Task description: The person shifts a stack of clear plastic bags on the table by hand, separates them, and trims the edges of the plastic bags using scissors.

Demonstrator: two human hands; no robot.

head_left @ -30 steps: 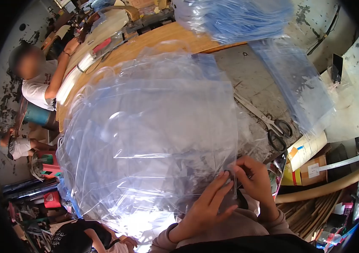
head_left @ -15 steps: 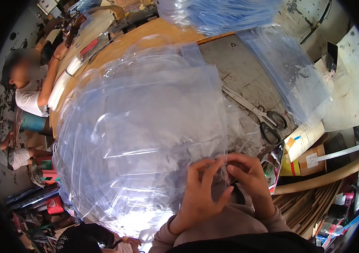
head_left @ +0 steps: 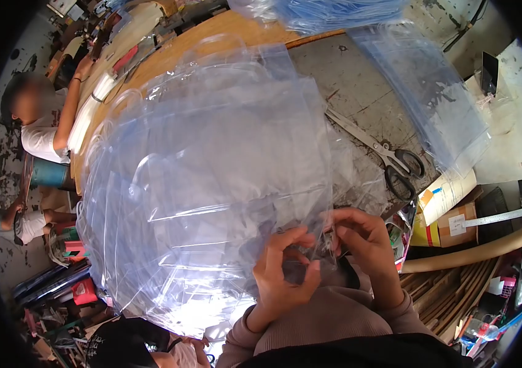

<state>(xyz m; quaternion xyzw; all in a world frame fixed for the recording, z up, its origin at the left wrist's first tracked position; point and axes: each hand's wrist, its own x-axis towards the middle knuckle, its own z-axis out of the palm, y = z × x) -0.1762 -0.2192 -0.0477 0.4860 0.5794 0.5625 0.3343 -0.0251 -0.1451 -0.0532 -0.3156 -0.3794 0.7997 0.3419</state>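
A large pile of clear plastic bags (head_left: 230, 147), some with looped clear handles, spreads in front of me. At its near right corner, my right hand (head_left: 364, 245) pinches the edge of the top bag between thumb and fingers. My left hand (head_left: 288, 270) is just left of it at the same edge, with its fingers curved and its thumb spread away from them; a gap shows between. Whether the left fingertips touch the plastic is hard to make out. Black-handled scissors (head_left: 383, 153) lie partly open beyond my right hand, next to the pile.
Flat bluish plastic sheets (head_left: 433, 92) lie at the right, and a tall stack of plastic (head_left: 340, 13) at the back. A phone (head_left: 489, 72) rests far right. Cardboard boxes (head_left: 460, 222) stand below. One person (head_left: 43, 141) works at the left; a black cap (head_left: 123, 343) shows at the bottom.
My left hand has drawn slightly left and down, away from the right hand, its fingers opening from the edge. My right hand keeps its pinch. The view has shifted a little.
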